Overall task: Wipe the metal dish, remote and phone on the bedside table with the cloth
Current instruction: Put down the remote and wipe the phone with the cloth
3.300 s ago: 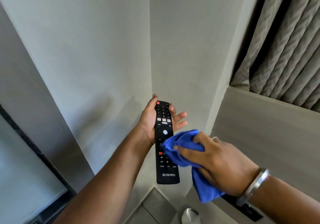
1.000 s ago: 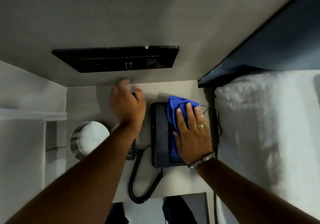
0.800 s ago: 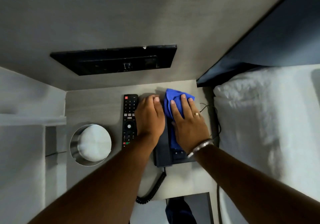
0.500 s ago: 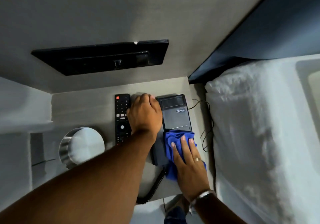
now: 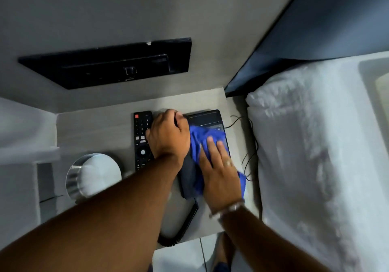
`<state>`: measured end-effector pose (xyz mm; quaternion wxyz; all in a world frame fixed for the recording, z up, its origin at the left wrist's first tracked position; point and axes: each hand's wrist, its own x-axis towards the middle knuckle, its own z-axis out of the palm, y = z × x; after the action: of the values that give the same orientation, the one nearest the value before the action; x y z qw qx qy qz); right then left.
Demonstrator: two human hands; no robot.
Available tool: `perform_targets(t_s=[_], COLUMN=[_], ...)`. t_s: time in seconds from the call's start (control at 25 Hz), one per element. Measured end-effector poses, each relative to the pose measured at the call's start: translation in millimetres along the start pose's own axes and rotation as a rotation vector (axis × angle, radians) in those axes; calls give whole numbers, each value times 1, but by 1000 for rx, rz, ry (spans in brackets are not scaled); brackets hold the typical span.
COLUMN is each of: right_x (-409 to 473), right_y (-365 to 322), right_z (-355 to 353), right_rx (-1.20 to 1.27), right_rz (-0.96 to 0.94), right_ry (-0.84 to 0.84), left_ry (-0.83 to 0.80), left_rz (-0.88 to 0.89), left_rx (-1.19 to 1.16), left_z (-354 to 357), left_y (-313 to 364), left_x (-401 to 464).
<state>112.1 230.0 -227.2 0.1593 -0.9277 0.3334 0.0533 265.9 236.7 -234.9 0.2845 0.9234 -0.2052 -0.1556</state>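
A black desk phone [image 5: 207, 118] lies on the grey bedside table [image 5: 94, 128], its handset along the left side. My left hand [image 5: 168, 136] is curled over the top of the handset. My right hand [image 5: 219, 176] lies flat on a blue cloth [image 5: 197, 139] and presses it onto the phone's keypad, which is hidden. The black remote [image 5: 141, 139] lies flat just left of the phone, beside my left hand. A round metal dish [image 5: 92, 176] stands at the table's left front, partly behind my left forearm.
The phone's coiled cord [image 5: 183, 227] trails to the table's front edge. Thin cables [image 5: 250, 145] run between the table and the white bed [image 5: 315, 156] on the right. A black panel [image 5: 109, 65] is set in the wall behind the table.
The remote was put down flat on the table. My left hand took the handset. My right hand has slid the cloth from the phone's near end back up over the keypad.
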Motion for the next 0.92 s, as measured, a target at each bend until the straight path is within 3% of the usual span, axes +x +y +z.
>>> perform_targets(t_s=[0.12,0.24,0.36,0.44,0.64,0.92], right_x=[-25,66,141,119,-29,-23], right_y=[12,15,19,21,35,37], right_z=[-4,-22,-40,-40,-14,-8], right_rx=[-30,-94,-50,-50,-73,-184], right_rz=[-68,2,52,47,45,-115], right_ry=[-76,9,-70,-47,-40,-68], left_ry=[-8,-5,-2,-1,-3,-13], left_rz=[45,77,83,48,29,54], left_rx=[11,2,23,44,50,88], left_z=[-1,-1,1,-1,1,2], left_y=[0,-1,2,5,4,0], left_x=[-2,0,0,3,2,5])
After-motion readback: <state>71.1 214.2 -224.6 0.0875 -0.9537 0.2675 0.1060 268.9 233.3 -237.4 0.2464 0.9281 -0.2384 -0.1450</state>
